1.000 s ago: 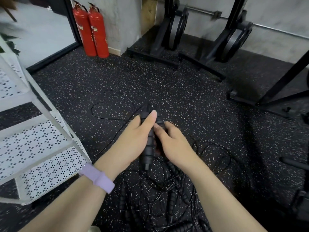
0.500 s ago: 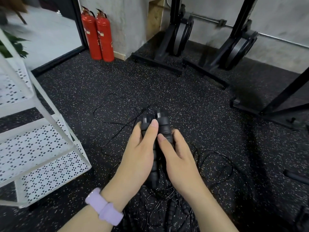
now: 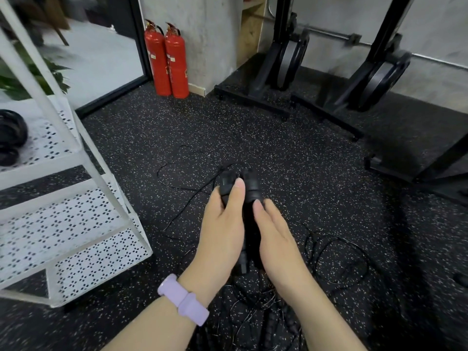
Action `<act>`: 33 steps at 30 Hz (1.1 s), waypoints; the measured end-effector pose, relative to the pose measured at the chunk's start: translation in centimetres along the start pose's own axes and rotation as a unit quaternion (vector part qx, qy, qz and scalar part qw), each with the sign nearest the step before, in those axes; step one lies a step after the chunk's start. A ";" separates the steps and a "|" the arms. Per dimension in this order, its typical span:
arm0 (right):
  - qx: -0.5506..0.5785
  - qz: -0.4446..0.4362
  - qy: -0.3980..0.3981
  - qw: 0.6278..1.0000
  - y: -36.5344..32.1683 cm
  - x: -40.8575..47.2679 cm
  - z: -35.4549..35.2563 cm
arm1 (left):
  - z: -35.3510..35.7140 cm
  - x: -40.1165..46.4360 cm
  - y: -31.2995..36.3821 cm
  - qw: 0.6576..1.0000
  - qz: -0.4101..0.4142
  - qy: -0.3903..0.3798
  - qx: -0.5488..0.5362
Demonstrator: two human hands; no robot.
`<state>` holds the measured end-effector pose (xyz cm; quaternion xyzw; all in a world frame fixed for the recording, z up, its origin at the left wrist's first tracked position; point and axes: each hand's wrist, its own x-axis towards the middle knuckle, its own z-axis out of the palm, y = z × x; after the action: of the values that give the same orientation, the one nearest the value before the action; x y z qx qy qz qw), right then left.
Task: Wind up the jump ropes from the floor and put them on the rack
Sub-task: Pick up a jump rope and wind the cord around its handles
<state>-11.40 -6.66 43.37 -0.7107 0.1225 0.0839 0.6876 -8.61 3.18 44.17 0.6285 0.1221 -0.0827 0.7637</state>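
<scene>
Two black jump rope handles [image 3: 249, 188] are held side by side, upright, between my hands. My left hand [image 3: 221, 229] grips the left handle with its thumb laid along it. My right hand [image 3: 277, 239] holds the right handle from the other side. Their thin black cord [image 3: 177, 184] trails over the floor to the left. More jump ropes [image 3: 273, 323] lie tangled on the floor under my forearms, with cord loops [image 3: 336, 259] spread to the right. The white perforated rack [image 3: 83, 224] stands at the left.
Black weight plates [image 3: 10, 138] rest on the rack's upper shelf. Two red fire extinguishers [image 3: 168, 59] stand by the concrete pillar. Black weight-plate stands [image 3: 283, 72] and a black frame base [image 3: 417, 168] occupy the back and right of the speckled rubber floor.
Both hands have risen with the two handles, bringing them together upright. The camera has tipped up, showing more of the rack and wall.
</scene>
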 end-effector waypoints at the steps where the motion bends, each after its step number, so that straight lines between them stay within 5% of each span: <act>1: -0.004 0.004 0.011 1.000 0.1 0.1 0.2 | 0.1 0.0 0.0 1.000 -0.002 0.004 0.000; 11: 0.055 -0.006 0.011 0.998 -0.6 -0.5 -1.0 | 0.2 -0.9 1.4 0.990 -0.104 0.048 -0.082; 25: 0.047 -0.013 0.022 0.999 -2.9 -2.7 -1.4 | -0.1 -2.0 2.4 0.991 -0.083 0.040 -0.097; 33: -0.143 -0.036 0.022 0.989 -5.2 -3.9 -1.0 | -0.2 -3.0 2.9 0.974 -0.135 -0.088 -0.160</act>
<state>-13.65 -7.28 49.54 -0.8075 0.0991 0.0603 0.5784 -10.70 3.85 47.71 0.4660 0.1499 -0.2198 0.8439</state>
